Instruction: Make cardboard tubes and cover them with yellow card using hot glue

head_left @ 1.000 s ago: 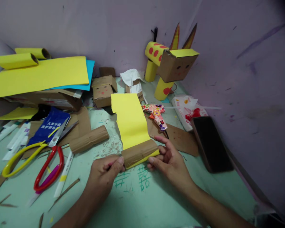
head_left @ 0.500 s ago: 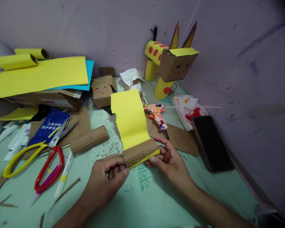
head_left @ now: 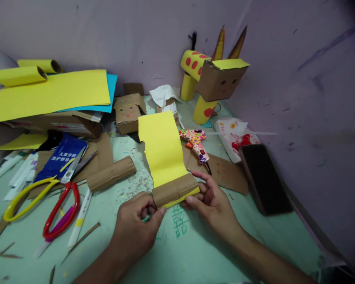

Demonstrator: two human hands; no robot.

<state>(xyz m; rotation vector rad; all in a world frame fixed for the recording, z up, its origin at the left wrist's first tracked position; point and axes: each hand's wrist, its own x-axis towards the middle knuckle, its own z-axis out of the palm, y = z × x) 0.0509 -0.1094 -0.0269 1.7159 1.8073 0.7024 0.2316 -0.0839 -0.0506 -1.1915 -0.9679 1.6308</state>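
A short brown cardboard roll (head_left: pixel 174 190) lies on the green table with a strip of yellow paper (head_left: pixel 162 148) running from it toward the back wall. My left hand (head_left: pixel 139 225) is curled at the roll's left end, thumb and fingertips pinching it. My right hand (head_left: pixel 213 201) grips the roll's right end, fingers wrapped around it and thumb at the yellow edge beneath. Both hands are closed on the roll.
A second cardboard roll (head_left: pixel 111 173) lies left of the paper. Red and yellow scissors (head_left: pixel 47 201) rest at the left. A patterned glue gun (head_left: pixel 195 142), a dark phone (head_left: pixel 264 177), a cardboard animal figure (head_left: pixel 213 81) and stacked yellow sheets (head_left: pixel 47 92) surround the work spot.
My left hand has slid right and curled tighter onto the roll's left end, covering more of the green writing on the table. The right hand and roll have barely moved.
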